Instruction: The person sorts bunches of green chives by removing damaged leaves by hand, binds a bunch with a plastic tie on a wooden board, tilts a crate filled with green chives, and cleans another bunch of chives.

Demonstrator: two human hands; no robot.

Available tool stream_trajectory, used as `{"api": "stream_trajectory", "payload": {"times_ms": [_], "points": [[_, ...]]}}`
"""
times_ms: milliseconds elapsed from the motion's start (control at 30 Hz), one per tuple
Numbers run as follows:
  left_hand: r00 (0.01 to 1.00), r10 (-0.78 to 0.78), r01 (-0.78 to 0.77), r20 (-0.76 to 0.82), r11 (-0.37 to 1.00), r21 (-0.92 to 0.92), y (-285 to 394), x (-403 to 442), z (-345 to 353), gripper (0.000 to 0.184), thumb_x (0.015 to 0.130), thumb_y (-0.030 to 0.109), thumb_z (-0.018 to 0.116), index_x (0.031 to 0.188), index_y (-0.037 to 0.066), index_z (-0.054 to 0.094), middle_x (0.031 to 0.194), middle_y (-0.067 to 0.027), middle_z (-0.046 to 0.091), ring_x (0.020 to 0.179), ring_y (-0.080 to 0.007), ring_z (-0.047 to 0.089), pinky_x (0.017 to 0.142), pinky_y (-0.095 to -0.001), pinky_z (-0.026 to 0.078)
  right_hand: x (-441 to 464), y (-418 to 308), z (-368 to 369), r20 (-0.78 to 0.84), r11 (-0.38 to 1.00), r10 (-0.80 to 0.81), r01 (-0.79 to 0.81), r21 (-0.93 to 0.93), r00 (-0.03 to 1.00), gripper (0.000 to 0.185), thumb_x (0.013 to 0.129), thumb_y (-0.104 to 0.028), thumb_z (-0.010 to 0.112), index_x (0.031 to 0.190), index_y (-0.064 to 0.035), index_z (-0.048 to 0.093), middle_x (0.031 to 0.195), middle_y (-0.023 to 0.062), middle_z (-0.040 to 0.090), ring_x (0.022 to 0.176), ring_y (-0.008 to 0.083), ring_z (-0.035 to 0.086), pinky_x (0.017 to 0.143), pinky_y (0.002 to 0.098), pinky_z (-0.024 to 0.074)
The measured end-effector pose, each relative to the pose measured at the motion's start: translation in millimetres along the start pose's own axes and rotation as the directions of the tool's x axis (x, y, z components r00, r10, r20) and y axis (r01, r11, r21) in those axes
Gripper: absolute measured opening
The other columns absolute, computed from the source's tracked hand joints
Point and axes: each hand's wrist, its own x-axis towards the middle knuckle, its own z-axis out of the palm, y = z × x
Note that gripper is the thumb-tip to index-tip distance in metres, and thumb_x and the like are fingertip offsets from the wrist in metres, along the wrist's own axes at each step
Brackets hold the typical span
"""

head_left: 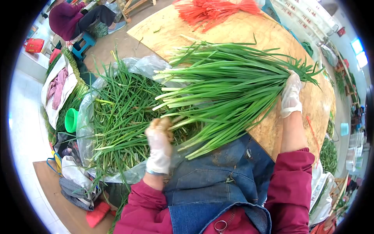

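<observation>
Green stalks (230, 84) fan leftward from my right fingers (293, 79), clenched round their leafy ends over the counter (316, 103). My left fingers (163, 125) curl near the pale ends; I cannot tell if they grip anything.

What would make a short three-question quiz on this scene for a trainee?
1. Who grips the green bunch near its leafy tips: (a) the left hand or (b) the right hand?
2. True or false: the left hand is bare, with no glove.
3. Fill in: the heap of thin strips on the far part of the table is coloured ____.

Key: 1. b. 2. False; it is gloved. 3. Red.
</observation>
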Motion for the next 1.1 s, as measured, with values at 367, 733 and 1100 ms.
{"api": "stream_trajectory", "payload": {"times_ms": [367, 733, 1100], "points": [[0.464, 0.651, -0.787, 0.601, -0.010, 0.617, 27, -14, -22, 0.041, 0.069, 0.007, 0.072, 0.108, 0.005, 0.060, 0.103, -0.0130, 0.057, 0.099, -0.0288, 0.052, 0.086, -0.0401, 0.041, 3, 0, -1, 0.052, 0.998, 0.051, -0.052, 0.019, 0.997, 0.025, 0.081, -0.014, 0.059, 0.101, 0.0021, 0.055, 0.088, 0.0124, 0.061, 0.067, 0.0240, 0.060, 0.059, 0.0370, 0.0515], [0.793, 0.438, -0.576, 0.424, 0.312, 0.755, 0, 47, -56, 0.016, 0.087, 0.015, 0.059, 0.084, 0.000, 0.062, 0.070, -0.0145, 0.064, 0.059, -0.0252, 0.062, 0.053, -0.0327, 0.049, -6, -3, -1, 0.020, 0.999, -0.013, 0.014, -0.045, 1.000, 0.034, 0.079, -0.015, 0.060, 0.105, 0.0040, 0.051, 0.091, 0.0144, 0.060, 0.070, 0.0245, 0.059, 0.060, 0.0383, 0.0507], [0.418, 0.800, -0.461, 0.431, -0.222, 0.859, 32, 34, -58, 0.011, 0.072, -0.003, 0.062, 0.073, -0.001, 0.051, 0.078, -0.0140, 0.050, 0.075, -0.0305, 0.050, 0.071, -0.0409, 0.041, 28, 10, -7, 0.136, 0.998, 0.045, -0.049, 0.026, 0.990, 0.032, 0.079, -0.013, 0.060, 0.105, 0.0051, 0.053, 0.093, 0.0140, 0.061, 0.072, 0.0243, 0.060, 0.063, 0.0363, 0.0508]]}}
